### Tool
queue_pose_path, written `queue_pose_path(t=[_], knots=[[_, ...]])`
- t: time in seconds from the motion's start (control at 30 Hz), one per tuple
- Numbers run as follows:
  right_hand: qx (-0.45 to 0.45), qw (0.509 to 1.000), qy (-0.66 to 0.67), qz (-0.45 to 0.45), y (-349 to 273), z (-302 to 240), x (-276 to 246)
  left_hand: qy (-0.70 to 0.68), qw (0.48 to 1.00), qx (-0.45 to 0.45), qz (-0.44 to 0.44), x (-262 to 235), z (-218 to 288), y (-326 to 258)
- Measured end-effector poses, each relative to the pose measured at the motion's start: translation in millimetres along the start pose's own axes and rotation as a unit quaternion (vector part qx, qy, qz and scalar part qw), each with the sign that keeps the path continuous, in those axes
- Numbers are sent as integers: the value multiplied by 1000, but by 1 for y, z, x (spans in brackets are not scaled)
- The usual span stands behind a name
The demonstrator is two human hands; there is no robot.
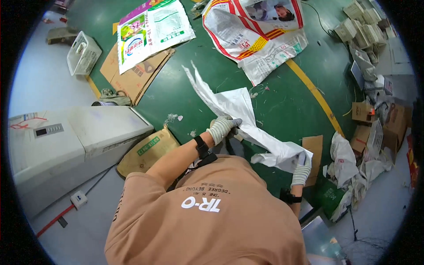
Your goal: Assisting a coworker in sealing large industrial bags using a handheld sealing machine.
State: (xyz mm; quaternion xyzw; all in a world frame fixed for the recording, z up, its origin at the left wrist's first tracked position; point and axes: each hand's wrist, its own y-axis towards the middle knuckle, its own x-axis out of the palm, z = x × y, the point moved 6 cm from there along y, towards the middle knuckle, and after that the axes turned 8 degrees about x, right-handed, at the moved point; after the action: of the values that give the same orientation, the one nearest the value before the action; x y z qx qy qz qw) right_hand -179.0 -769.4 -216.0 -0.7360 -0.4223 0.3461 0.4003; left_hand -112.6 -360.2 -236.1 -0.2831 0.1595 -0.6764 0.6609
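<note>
A long, crumpled white plastic sack (238, 105) stretches slantwise in front of my body, with a narrow twisted strip at its far left end. My left hand (223, 128), in a grey-and-white work glove, is closed on its near edge at the middle. At the sack's right end my right hand (302, 170), gloved alike, grips the bunched material; some of its fingers are hidden by the folds. Both wrists carry black straps.
Printed white sacks (163, 33) lie on flattened cardboard (128, 84) at the far left. A large red-and-white sack (260, 48) lies ahead. A white machine (79, 141) and tan paper sack (148, 152) stand left. Boxes (394, 128) and scrap plastic (344, 159) pile up right.
</note>
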Motion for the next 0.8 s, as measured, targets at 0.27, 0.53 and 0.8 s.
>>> queue_pose_path(t=[0.27,0.53,0.8], knots=[[-514,720,-456,-98,-138,-40,150,229,970,5,-88,53,59,-24],[-477,653,-574,-126,-129,-28,151,157,969,12,-189,51,31,-16],[-452,610,-635,-140,-124,-15,153,113,986,-85,-94,-7,-8,24]])
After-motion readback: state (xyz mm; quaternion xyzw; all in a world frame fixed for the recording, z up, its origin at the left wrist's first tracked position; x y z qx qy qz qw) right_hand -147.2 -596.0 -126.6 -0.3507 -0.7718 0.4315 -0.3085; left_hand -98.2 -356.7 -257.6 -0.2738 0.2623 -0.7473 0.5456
